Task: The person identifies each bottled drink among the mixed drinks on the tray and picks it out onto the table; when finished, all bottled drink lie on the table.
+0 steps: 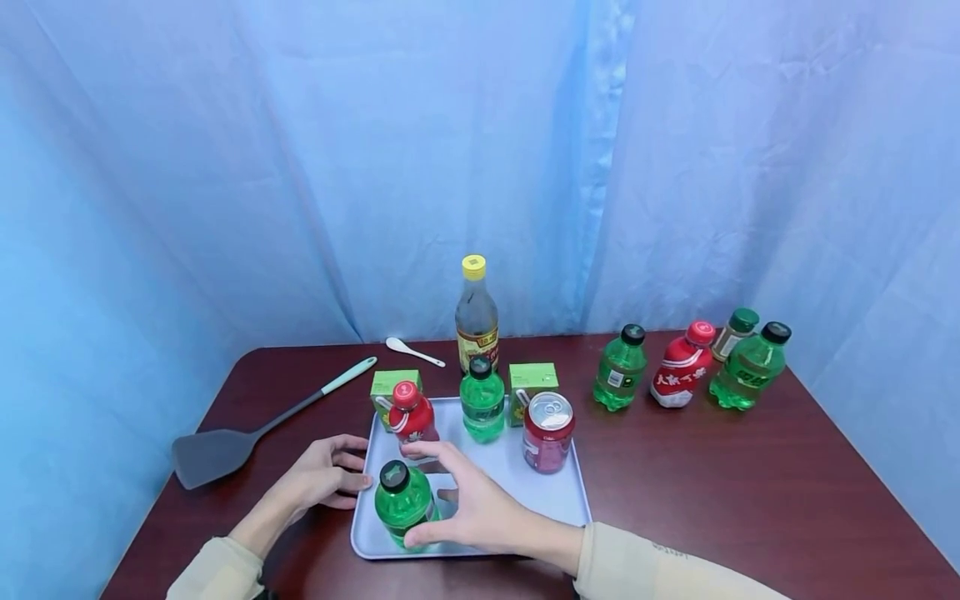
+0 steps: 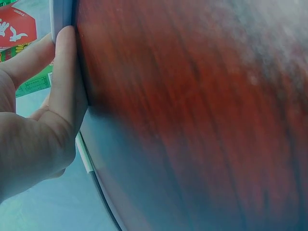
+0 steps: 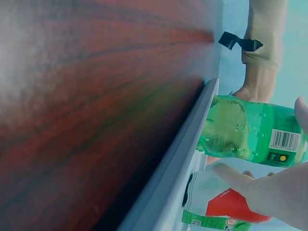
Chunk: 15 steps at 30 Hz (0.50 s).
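A light tray (image 1: 517, 504) lies on the table, holding a red bottle (image 1: 412, 417), a red can (image 1: 548, 433), a green bottle (image 1: 482, 404) and another green bottle (image 1: 405, 508) at its front left. My left hand (image 1: 318, 475) touches the tray's left rim with loosely extended fingers; the left wrist view shows its fingertips at the rim (image 2: 61, 19). Spread around the front green bottle, my right hand (image 1: 480, 508) has its thumb against the bottle's side. In the right wrist view its other fingers reach past the bottle (image 3: 236, 127), close to the red one (image 3: 226, 202).
Two green boxes (image 1: 395, 383) (image 1: 532, 379) and a yellow-capped bottle (image 1: 476, 321) stand along the tray's back. A spatula (image 1: 217, 454) and white spoon (image 1: 412, 351) lie left and behind. Several bottles (image 1: 681, 367) stand at back right, before a blue curtain.
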Available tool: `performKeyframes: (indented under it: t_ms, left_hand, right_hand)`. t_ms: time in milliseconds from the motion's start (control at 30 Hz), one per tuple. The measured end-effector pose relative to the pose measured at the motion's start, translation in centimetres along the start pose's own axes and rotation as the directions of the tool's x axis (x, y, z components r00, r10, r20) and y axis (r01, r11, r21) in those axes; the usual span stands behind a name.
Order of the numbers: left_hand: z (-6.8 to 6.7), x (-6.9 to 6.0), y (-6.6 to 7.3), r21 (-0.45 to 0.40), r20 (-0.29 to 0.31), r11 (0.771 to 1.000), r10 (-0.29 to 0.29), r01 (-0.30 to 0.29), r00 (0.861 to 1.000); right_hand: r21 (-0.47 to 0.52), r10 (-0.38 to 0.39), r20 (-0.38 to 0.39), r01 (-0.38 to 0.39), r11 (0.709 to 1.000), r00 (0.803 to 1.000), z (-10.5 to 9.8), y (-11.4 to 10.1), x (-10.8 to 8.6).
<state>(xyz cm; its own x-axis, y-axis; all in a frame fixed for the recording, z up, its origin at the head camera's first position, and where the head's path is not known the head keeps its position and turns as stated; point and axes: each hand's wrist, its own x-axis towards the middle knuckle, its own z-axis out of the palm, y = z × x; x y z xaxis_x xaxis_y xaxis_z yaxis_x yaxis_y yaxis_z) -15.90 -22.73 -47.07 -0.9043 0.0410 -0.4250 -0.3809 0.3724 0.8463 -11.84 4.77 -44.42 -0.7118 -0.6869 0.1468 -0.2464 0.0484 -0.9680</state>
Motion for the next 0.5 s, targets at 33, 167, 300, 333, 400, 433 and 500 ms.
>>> performKeyframes:
  t_ms: [33,167,300,333,400,433,500]
  left_hand:
    - [-0.05,0.03,0.07,0.001,-0.002,1.0,0.005,-0.005,1.0]
    - [-0.24,0.1,0.36,-0.001,-0.004,1.0,0.012,-0.012,1.0]
    - [-0.24,0.23,0.54,-0.003,-0.003,1.0,0.023,-0.023,1.0]
    - [-0.21,0.25,0.54,-0.004,-0.004,1.0,0.023,-0.023,1.0]
    - [-0.12,0.25,0.48,-0.003,-0.007,1.0,0.017,-0.017,1.0]
    - [-0.05,0.25,0.45,-0.003,-0.007,1.0,0.013,-0.013,1.0]
    - [0.13,0.25,0.37,-0.004,-0.009,1.0,0.008,-0.008,1.0]
  right_hand:
    - [-0.003,0.0,0.002,0.0,1.0,1.0,-0.05,0.0,0.12]
    - [-0.008,0.007,0.015,-0.006,1.0,1.0,-0.26,-0.06,0.49]
    - [0.007,0.014,0.012,-0.014,1.0,1.0,-0.43,-0.22,0.68]
    - [0.01,0.014,0.011,-0.014,1.0,1.0,-0.42,-0.25,0.68]
    - [0.017,0.014,0.014,-0.014,1.0,1.0,-0.38,-0.32,0.65]
    - [0.017,0.013,0.015,-0.013,1.0,1.0,-0.35,-0.34,0.61]
    - [0.008,0.01,0.017,-0.011,1.0,1.0,-0.33,-0.41,0.47]
